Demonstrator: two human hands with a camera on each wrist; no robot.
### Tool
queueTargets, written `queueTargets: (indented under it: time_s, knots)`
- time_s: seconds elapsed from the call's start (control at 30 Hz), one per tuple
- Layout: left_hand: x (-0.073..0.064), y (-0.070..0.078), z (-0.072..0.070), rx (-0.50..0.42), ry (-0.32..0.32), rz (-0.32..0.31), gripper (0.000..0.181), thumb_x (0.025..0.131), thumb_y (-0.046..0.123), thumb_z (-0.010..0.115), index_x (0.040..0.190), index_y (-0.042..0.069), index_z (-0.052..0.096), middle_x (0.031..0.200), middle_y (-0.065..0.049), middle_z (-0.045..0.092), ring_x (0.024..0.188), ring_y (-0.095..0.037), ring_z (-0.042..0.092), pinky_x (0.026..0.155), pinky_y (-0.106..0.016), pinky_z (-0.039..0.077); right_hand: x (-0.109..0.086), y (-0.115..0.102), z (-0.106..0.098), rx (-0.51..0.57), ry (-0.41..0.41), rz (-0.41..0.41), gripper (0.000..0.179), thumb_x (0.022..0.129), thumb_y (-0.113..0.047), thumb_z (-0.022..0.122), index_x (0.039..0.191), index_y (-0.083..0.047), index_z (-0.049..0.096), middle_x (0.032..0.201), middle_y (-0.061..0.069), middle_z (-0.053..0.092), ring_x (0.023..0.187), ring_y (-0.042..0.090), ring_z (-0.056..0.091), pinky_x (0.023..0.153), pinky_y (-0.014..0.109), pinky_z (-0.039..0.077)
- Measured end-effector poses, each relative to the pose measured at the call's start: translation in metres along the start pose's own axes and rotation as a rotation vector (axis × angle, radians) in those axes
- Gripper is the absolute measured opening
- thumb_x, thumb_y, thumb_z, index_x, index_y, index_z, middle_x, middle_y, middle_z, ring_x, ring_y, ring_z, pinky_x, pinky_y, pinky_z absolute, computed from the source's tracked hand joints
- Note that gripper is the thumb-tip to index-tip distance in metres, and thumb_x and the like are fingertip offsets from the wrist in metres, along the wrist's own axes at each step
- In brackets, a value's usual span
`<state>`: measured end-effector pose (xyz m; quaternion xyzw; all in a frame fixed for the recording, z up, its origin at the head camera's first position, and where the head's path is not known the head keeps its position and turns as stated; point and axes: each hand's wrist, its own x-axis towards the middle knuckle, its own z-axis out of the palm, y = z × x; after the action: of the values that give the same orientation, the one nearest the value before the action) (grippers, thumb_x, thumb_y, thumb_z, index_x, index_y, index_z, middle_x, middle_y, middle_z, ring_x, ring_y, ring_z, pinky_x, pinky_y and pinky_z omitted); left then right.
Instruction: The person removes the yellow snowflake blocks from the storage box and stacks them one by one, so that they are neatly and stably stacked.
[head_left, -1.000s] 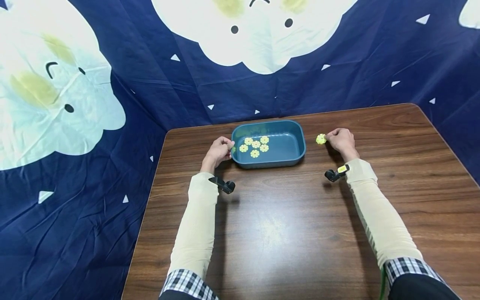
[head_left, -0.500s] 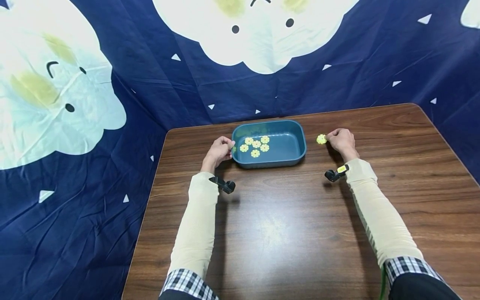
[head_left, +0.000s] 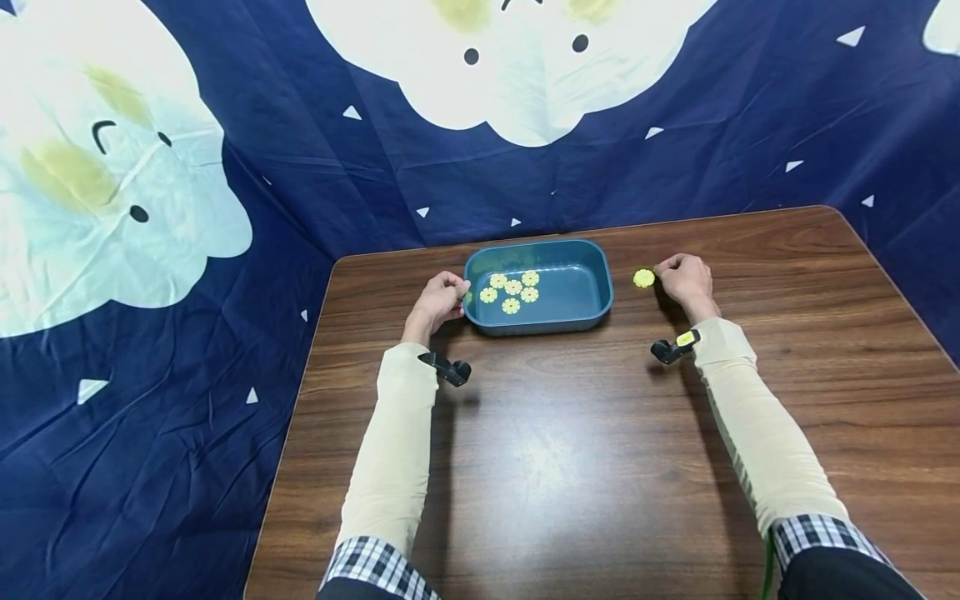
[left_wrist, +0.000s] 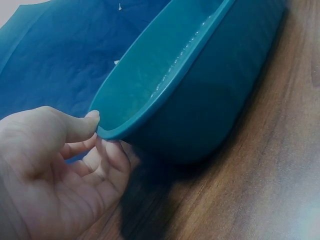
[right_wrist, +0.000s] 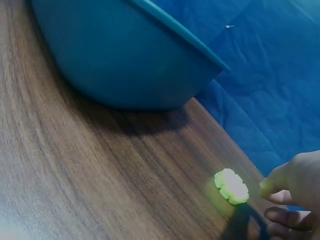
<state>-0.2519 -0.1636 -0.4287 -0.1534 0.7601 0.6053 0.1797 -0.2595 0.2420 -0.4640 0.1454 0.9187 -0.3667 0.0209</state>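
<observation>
My left hand (head_left: 438, 304) pinches the left rim of a teal rectangular basin (head_left: 570, 310), thumb on top of the rim and fingers beneath, as the left wrist view (left_wrist: 75, 150) shows. Several yellow flower-shaped pieces (head_left: 512, 287) lie grouped in the basin's left half. Another yellow flower-shaped piece (head_left: 643, 278) rests on the table to the right of the basin. Just right of it is my right hand (head_left: 686, 283), fingers loosely bent. In the right wrist view a small gap separates the fingertips (right_wrist: 266, 189) from the flower-shaped piece (right_wrist: 231, 186), and nothing is held.
The brown wooden table (head_left: 555, 467) extends toward me and to the right. Its back edge runs close behind the basin. A dark blue cloth (head_left: 300, 125) with cloud faces and white triangles hangs behind and on the left.
My right fingertips have drawn slightly right, off the flower-shaped piece they were touching, which stays on the table. The left hand and basin look unchanged.
</observation>
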Motion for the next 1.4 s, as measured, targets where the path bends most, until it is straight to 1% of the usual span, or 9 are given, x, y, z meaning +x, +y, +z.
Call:
queueTargets:
  time_s: [0.17, 0.47, 0.7, 0.83, 1.03, 1.23, 1.4]
  knots:
    - [-0.001, 0.001, 0.000, -0.002, 0.000, 0.000, 0.012, 0.099, 0.016, 0.053, 0.091, 0.012, 0.045, 0.089, -0.005, 0.046, 0.065, -0.011, 0.046, 0.058, -0.021, 0.045, -0.002, -0.003, -0.003, 0.031, 0.041, -0.008, 0.029, 0.093, -0.026, 0.052, 0.106, -0.002, 0.063, 0.118, 0.022, 0.061, 0.118, 0.041, 0.050, 0.101, 0.049, 0.039]
    - [-0.001, 0.001, 0.000, -0.012, 0.000, 0.001, 0.012, 0.098, 0.016, 0.053, 0.091, 0.012, 0.045, 0.086, -0.004, 0.045, 0.065, -0.011, 0.046, 0.059, -0.021, 0.045, -0.006, -0.011, -0.005, 0.072, 0.080, -0.032, 0.029, 0.094, -0.029, 0.052, 0.108, -0.005, 0.060, 0.111, 0.019, 0.060, 0.111, 0.038, 0.050, 0.097, 0.049, 0.038]
    - [-0.001, 0.001, 0.000, -0.006, -0.002, -0.002, 0.012, 0.099, 0.016, 0.053, 0.091, 0.012, 0.044, 0.087, -0.004, 0.044, 0.066, -0.012, 0.046, 0.061, -0.023, 0.045, -0.011, -0.021, -0.006, 0.112, 0.126, -0.102, 0.026, 0.092, -0.024, 0.053, 0.105, -0.003, 0.062, 0.106, 0.019, 0.063, 0.105, 0.037, 0.053, 0.096, 0.046, 0.039]
    - [0.000, 0.001, 0.000, -0.004, -0.001, -0.002, 0.012, 0.098, 0.016, 0.053, 0.091, 0.012, 0.045, 0.087, -0.004, 0.045, 0.067, -0.013, 0.046, 0.061, -0.024, 0.045, -0.014, -0.027, -0.005, 0.127, 0.135, -0.137, 0.024, 0.092, -0.021, 0.053, 0.104, -0.002, 0.062, 0.106, 0.020, 0.063, 0.103, 0.036, 0.054, 0.094, 0.045, 0.039]
    - [0.000, 0.001, 0.000, -0.003, 0.002, -0.001, 0.012, 0.098, 0.016, 0.054, 0.090, 0.012, 0.045, 0.085, -0.004, 0.045, 0.067, -0.013, 0.046, 0.061, -0.023, 0.045, -0.017, -0.038, -0.003, 0.127, 0.153, -0.184, 0.024, 0.092, -0.021, 0.055, 0.103, -0.002, 0.063, 0.102, 0.019, 0.063, 0.095, 0.031, 0.055, 0.088, 0.041, 0.040]
    - [-0.001, 0.001, 0.000, -0.008, 0.001, -0.006, 0.012, 0.098, 0.016, 0.054, 0.091, 0.012, 0.045, 0.084, -0.003, 0.044, 0.068, -0.014, 0.045, 0.063, -0.025, 0.046, -0.020, -0.050, 0.002, 0.149, 0.168, -0.225, 0.024, 0.092, -0.023, 0.057, 0.103, -0.002, 0.063, 0.101, 0.017, 0.059, 0.093, 0.027, 0.054, 0.083, 0.037, 0.039]
    - [-0.001, 0.001, -0.001, -0.003, 0.002, -0.006, 0.012, 0.098, 0.016, 0.054, 0.091, 0.012, 0.045, 0.085, -0.003, 0.045, 0.067, -0.013, 0.046, 0.061, -0.024, 0.045, -0.024, -0.061, 0.006, 0.174, 0.179, -0.277, 0.023, 0.090, -0.021, 0.060, 0.101, -0.002, 0.064, 0.098, 0.017, 0.058, 0.089, 0.026, 0.053, 0.079, 0.035, 0.039]
